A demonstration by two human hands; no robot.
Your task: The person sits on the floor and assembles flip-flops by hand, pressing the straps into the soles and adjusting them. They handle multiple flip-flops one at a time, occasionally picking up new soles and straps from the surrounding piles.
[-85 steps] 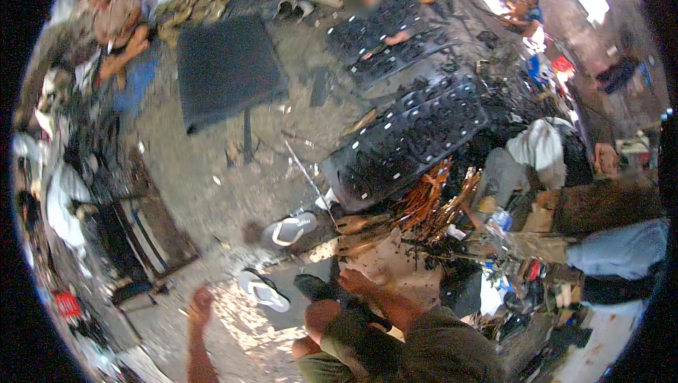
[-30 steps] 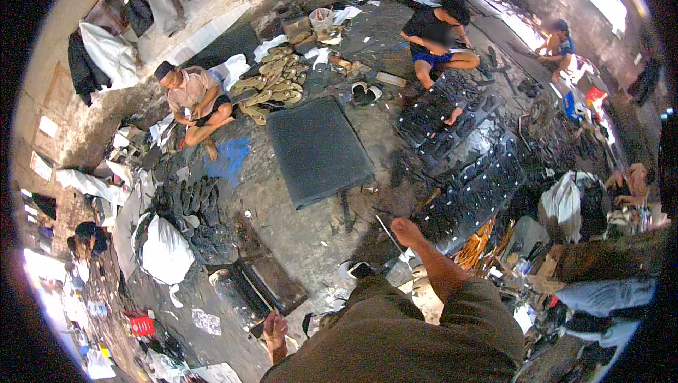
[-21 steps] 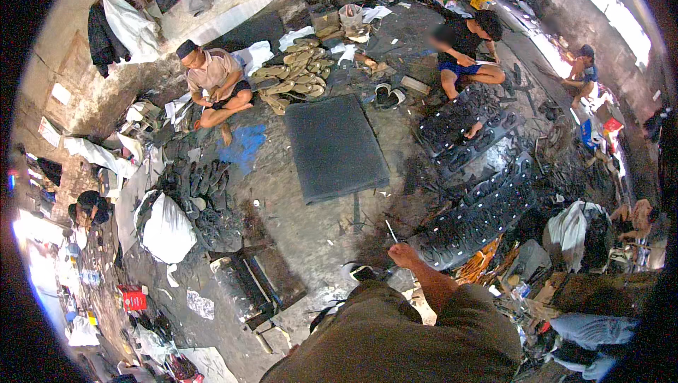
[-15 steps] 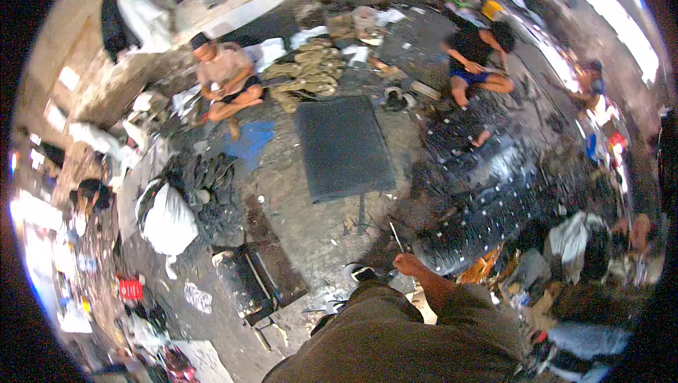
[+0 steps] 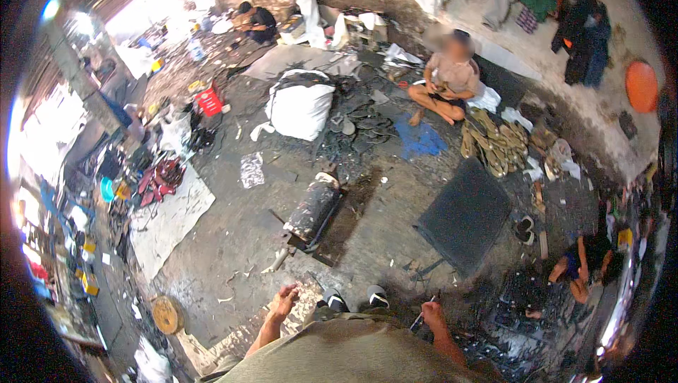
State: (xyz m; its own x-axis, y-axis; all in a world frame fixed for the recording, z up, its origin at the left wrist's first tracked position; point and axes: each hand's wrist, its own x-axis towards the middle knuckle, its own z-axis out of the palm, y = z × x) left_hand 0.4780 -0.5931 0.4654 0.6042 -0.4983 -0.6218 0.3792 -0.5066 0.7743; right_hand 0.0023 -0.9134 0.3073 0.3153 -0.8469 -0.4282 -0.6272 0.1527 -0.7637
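My right hand (image 5: 432, 314), low right of the middle, is closed round a thin, stick-like tool (image 5: 417, 324) with a pale lower end; its exact kind is too small to make out. At the lower left my left hand (image 5: 284, 301) hangs in front of me, fingers loosely bent and a little apart, with nothing visible in it. Between the two hands are my feet in dark sandals (image 5: 376, 297) with pale straps. Ahead of my left hand lies a worn, thick roller (image 5: 313, 206) on a low dark metal frame.
A dark rectangular mat (image 5: 465, 217) lies ahead right. Beyond are a white sack (image 5: 302, 109), dark flat pieces (image 5: 364, 129), and a seated person (image 5: 452, 79) beside an olive heap (image 5: 494, 140). Another person (image 5: 583, 266) sits right. A pale sheet (image 5: 169, 224) and round wooden block (image 5: 167, 314) lie left.
My view has swung to the left, so the mat and seated people now appear farther right. My left hand has come into sight. The thin tool stays in my right hand, now pointing downward.
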